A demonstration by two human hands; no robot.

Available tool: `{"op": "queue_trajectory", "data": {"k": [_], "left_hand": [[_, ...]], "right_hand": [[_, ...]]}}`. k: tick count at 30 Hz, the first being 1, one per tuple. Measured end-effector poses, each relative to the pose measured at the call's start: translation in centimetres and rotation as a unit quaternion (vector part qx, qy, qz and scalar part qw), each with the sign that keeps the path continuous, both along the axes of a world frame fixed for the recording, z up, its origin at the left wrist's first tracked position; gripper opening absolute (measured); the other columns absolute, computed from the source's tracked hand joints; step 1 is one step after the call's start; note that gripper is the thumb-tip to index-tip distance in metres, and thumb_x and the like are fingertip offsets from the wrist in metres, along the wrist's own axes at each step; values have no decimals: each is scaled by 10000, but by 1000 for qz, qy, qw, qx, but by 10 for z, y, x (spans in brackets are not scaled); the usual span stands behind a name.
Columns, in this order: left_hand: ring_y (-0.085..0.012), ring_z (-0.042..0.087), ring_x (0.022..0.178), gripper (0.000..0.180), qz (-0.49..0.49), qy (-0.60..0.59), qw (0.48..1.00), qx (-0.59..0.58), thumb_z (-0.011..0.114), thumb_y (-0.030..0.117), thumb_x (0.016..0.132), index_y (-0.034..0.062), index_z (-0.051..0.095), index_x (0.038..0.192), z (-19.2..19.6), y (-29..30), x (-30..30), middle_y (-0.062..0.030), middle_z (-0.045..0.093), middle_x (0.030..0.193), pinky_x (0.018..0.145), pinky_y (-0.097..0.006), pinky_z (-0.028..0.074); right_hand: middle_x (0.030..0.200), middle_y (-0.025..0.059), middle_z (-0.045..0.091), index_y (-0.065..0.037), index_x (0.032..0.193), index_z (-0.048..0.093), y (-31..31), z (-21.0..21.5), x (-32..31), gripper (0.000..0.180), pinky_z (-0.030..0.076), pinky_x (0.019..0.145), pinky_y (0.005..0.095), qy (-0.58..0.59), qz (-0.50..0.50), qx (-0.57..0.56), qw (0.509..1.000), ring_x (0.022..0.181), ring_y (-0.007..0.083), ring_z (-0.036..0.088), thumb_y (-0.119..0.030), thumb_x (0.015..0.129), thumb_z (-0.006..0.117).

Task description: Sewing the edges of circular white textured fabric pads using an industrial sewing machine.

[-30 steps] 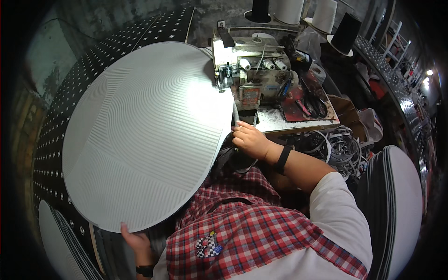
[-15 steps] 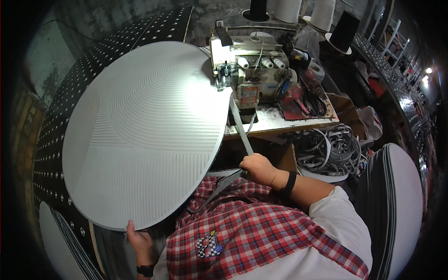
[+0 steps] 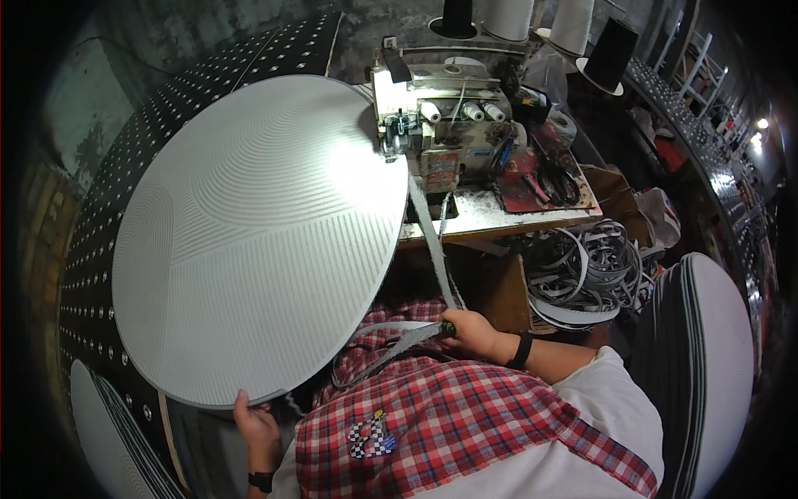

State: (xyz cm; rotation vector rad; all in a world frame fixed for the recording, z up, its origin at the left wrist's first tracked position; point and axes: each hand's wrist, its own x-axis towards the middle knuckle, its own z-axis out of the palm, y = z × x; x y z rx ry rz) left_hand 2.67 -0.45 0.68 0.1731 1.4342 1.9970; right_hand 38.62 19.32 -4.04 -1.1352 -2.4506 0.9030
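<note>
A large round grey mat (image 3: 266, 249) with ribbed curved lines lies tilted before me, its right rim under the head of a sewing machine (image 3: 453, 125). At the mat's near edge is my left hand (image 3: 258, 426), thumb on top and fingers partly hidden below, gripping the rim. My right hand (image 3: 475, 337) is closed around a grey fabric strip (image 3: 434, 249). The strip runs from the hand up to the mat's rim by the machine, and more of it loops across my checked apron (image 3: 432, 416). A short tail hangs from the rim near my left hand.
Coiled strips (image 3: 586, 270) fill a container at right. Stacks of round mats stand at right (image 3: 719, 366) and lower left (image 3: 116, 432). Scissors (image 3: 553, 185) lie on the machine's table (image 3: 515, 218). Thread cones (image 3: 609, 56) stand behind. A dark studded surface (image 3: 87, 274) extends left.
The mat has turned counterclockwise, its ribbed pattern now tilted, and a tail shows at its near rim. My right hand has moved down toward me with the strip. My left hand has shifted slightly right.
</note>
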Motion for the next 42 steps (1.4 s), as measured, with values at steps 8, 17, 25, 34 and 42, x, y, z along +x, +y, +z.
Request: {"op": "queue_trajectory", "data": {"k": [8,17,25,34,42], "left_hand": [[-212,523,936,341,14,-15,1000,-7,498,292,812,15,504,1011,7,10,-10,-81,548,1020,834,-335,401],[-237,461,1057,461,39,-6,999,30,514,273,810,-54,449,1128,9,21,-28,-118,490,1146,932,-348,332],[-169,557,757,295,-64,65,996,-12,532,237,812,-17,526,963,3,38,14,-77,576,891,638,-280,444],[-164,518,704,245,-193,71,976,-67,465,240,870,4,529,891,-6,60,43,-80,551,799,636,-291,409],[-143,469,740,335,-347,238,906,-45,330,294,928,17,507,868,-8,88,49,-66,524,789,745,-277,371]], "right_hand": [[877,173,579,-42,1002,495,-9,10,9,419,455,711,390,-24,5,-107,994,827,342,563,-285,712,676],[920,133,568,-44,952,535,34,30,9,380,426,786,382,-7,118,8,993,901,326,524,-102,606,680],[986,97,512,-76,822,539,86,65,-16,135,394,800,355,-75,152,349,922,959,257,476,-127,702,504],[930,103,542,-66,766,520,137,63,-56,112,303,987,388,-72,208,467,857,987,249,496,-163,723,486],[731,86,538,-85,840,517,107,73,-53,183,461,604,379,6,253,260,932,685,280,564,-123,674,586]]}}
